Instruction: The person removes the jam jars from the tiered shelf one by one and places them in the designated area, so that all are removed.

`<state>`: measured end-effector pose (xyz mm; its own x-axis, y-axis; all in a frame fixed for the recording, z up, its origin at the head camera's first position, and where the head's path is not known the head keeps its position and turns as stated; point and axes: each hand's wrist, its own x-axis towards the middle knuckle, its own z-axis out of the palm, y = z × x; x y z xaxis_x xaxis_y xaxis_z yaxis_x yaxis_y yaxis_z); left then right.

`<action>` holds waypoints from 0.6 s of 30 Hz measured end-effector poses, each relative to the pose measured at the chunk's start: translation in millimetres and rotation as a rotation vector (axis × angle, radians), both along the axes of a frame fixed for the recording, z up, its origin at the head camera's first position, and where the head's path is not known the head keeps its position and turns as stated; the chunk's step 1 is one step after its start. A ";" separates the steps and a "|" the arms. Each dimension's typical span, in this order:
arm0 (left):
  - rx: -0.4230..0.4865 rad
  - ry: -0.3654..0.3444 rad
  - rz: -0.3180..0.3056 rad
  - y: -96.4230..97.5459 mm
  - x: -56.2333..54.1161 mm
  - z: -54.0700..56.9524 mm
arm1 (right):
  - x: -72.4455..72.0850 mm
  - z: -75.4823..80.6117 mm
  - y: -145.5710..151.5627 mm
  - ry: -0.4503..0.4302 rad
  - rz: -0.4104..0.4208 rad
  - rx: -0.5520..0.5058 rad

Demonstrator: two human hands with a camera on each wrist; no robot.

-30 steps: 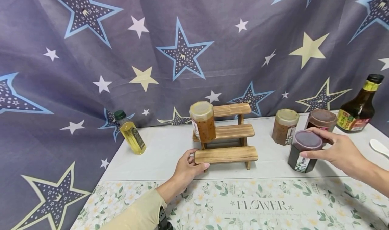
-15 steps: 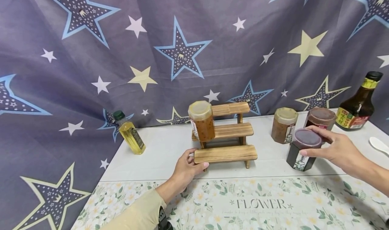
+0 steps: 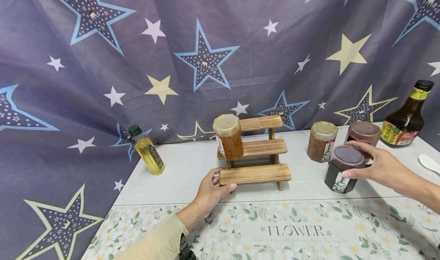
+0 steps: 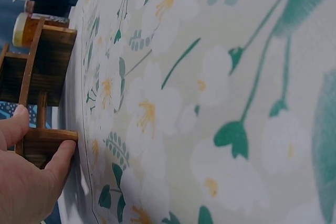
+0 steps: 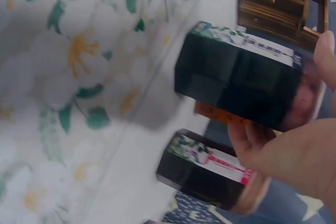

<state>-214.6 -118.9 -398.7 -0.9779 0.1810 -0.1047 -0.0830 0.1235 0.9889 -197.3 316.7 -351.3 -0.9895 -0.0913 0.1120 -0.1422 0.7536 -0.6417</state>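
My left hand [image 3: 210, 191] grips the left end of the lowest step of a three-tier wooden stand [image 3: 256, 175], thumb in front. In the left wrist view, the thumb and a finger lie on either side of the wooden step [image 4: 50, 137]. An orange-brown jam jar [image 3: 231, 139] with a pale lid stands at the stand's left, above the lowest step. At the right, my right hand [image 3: 381, 166] holds a dark jam jar [image 3: 338, 178] near its purple lid, thumb and fingers on opposite sides. The right wrist view shows this dark jar [image 5: 236, 74] close up, with its printed label.
Behind the held jar stand a brown jar [image 3: 321, 145] with a pale lid and a reddish-lidded jar [image 3: 365, 132]. A dark sauce bottle [image 3: 405, 118] and white spoon [image 3: 429, 163] are farther right. An oil bottle [image 3: 149, 153] stands left. A starred curtain [image 3: 165, 111] hangs behind.
Over the last half second my right hand shifts very slightly right at the dark jar, which stays almost in place. The left hand and stand keep still; the head view moved slightly earlier.
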 end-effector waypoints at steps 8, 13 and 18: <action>-0.013 -0.009 0.003 1.3 -0.6 3.4 | -8.1 31.8 -6.2 0.169 0.078 0.000; -0.017 -0.013 0.005 0.9 -0.2 3.4 | -14.5 49.8 -21.9 0.260 0.193 0.011; -0.017 -0.012 0.004 -0.4 0.4 2.6 | -18.7 63.0 -48.0 0.222 0.253 0.012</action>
